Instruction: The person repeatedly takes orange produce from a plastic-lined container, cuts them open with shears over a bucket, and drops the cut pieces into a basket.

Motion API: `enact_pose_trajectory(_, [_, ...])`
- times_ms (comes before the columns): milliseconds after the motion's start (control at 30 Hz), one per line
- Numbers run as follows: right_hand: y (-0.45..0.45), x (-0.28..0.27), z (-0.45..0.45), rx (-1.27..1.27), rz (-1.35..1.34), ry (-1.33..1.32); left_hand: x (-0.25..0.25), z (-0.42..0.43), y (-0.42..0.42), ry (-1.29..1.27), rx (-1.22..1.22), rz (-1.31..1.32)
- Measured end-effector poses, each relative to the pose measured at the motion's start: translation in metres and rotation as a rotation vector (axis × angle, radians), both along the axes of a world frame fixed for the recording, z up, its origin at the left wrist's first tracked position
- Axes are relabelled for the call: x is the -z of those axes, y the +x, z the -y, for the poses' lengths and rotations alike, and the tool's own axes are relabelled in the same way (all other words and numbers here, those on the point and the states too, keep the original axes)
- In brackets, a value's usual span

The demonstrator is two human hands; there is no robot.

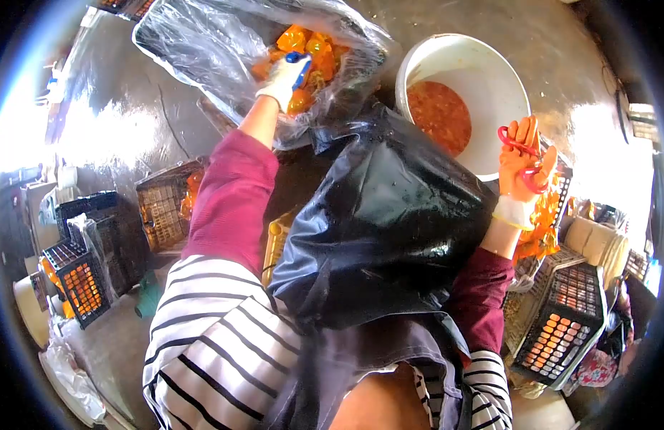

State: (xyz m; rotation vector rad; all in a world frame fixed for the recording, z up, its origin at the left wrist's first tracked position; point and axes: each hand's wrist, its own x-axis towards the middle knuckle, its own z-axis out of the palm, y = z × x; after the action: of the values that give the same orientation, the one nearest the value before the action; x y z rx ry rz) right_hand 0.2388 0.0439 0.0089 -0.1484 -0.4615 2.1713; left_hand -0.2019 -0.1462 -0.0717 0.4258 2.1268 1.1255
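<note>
My left hand (285, 80), in a white glove with blue on the fingers, reaches over glossy orange pieces that look like peppers (319, 54). Its fingers seem curled, and what they hold, if anything, is hidden. The pieces lie inside a container lined with a clear plastic bag (196, 54). My right hand (520, 161), in an orange glove, is palm up beside the white bucket (500, 93). Looped over its fingers are the red handles of what look like scissors (536, 179); the blades cannot be made out. Reddish-orange, lumpy matter (439, 118) sits in the bucket.
A black apron or plastic sheet (389, 208) covers my lap. More orange pieces (538, 226) are under my right wrist. Slatted crates stand at left (156, 215), far left (81, 283) and right (561, 315). The floor (124, 136) looks wet.
</note>
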Motion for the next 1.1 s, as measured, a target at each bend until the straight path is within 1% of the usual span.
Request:
enact_pose_trajectory(33, [-0.009, -0.006, 0.004, 0.105, 0.110, -0.044, 0.003, -0.003, 0.004, -0.125, 0.068, -0.029])
enact_pose_trajectory(67, [-0.018, -0.011, 0.007, 0.202, 0.230, -0.090, 0.021, -0.006, 0.007, -0.129, 0.201, -0.287])
enact_pose_trajectory(100, [-0.024, -0.014, 0.009, 0.207, 0.263, -0.095, 0.048, -0.014, 0.005, -0.306, 0.232, -0.356])
enact_pose_trajectory(133, [-0.030, -0.017, 0.010, 0.214, 0.297, -0.099, 0.103, -0.021, -0.012, -0.325, 0.310, -0.433])
enact_pose_trajectory(167, [-0.035, -0.019, 0.010, 0.222, 0.332, -0.101, 0.118, -0.029, -0.017, -0.367, 0.331, -0.455])
enact_pose_trajectory(200, [-0.041, -0.023, 0.013, 0.285, 0.418, -0.124, 0.133, -0.036, -0.021, -0.410, 0.353, -0.476])
enact_pose_trajectory(233, [-0.044, -0.025, 0.015, 0.275, 0.455, -0.146, 0.148, -0.044, -0.026, -0.452, 0.376, -0.498])
enact_pose_trajectory(300, [-0.047, -0.029, 0.016, 0.252, 0.519, -0.189, 0.108, -0.045, -0.013, -0.562, 0.375, -0.546])
enact_pose_trajectory(333, [-0.046, -0.023, 0.013, 0.268, 0.533, -0.168, 0.072, -0.044, 0.000, -0.641, 0.378, -0.579])
enact_pose_trajectory(433, [-0.043, -0.017, 0.009, 0.224, 0.536, -0.132, 0.081, -0.045, -0.023, -0.610, 0.527, -0.518])
enact_pose_trajectory(467, [-0.044, -0.018, 0.010, 0.214, 0.542, -0.125, 0.081, -0.044, -0.023, -0.637, 0.563, -0.577])
enact_pose_trajectory(500, [-0.046, -0.020, 0.013, 0.209, 0.553, -0.125, 0.083, -0.047, -0.022, -0.711, 0.573, -0.617])
enact_pose_trajectory(533, [-0.048, -0.022, 0.015, 0.202, 0.563, -0.123, 0.063, -0.051, -0.008, -0.786, 0.580, -0.656])
enact_pose_trajectory(567, [-0.050, -0.022, 0.016, 0.179, 0.577, -0.138, 0.055, -0.054, 0.001, -0.860, 0.584, -0.692])
enact_pose_trajectory(600, [-0.051, -0.022, 0.017, 0.154, 0.594, -0.150, 0.054, -0.055, 0.005, -0.871, 0.534, -0.671])
enact_pose_trajectory(700, [-0.052, -0.021, 0.015, 0.102, 0.619, -0.154, 0.077, -0.057, 0.001, -0.859, 0.444, -0.719])
enact_pose_trajectory(733, [-0.054, -0.023, 0.017, 0.104, 0.647, -0.149, 0.071, -0.056, -0.003, -0.831, 0.478, -0.682])
enact_pose_trajectory(833, [-0.059, -0.026, 0.018, 0.094, 0.660, -0.117, 0.073, -0.048, -0.024, -0.684, 0.512, -0.583])
enact_pose_trajectory(867, [-0.059, -0.025, 0.017, 0.082, 0.642, -0.109, 0.073, -0.047, -0.028, -0.650, 0.467, -0.477])
enact_pose_trajectory(967, [-0.065, -0.027, 0.020, 0.087, 0.643, -0.121, 0.075, -0.035, -0.025, -0.358, 0.416, -0.287])
enact_pose_trajectory(1000, [-0.066, -0.025, 0.019, 0.073, 0.637, -0.120, 0.078, -0.035, -0.018, -0.335, 0.425, -0.322])
enact_pose_trajectory(1033, [-0.068, -0.023, 0.020, 0.054, 0.632, -0.118, 0.069, -0.034, -0.006, -0.312, 0.429, -0.357])
enact_pose_trajectory(1100, [-0.069, -0.017, 0.021, 0.013, 0.641, -0.112, 0.106, -0.039, -0.020, -0.367, 0.432, -0.490])
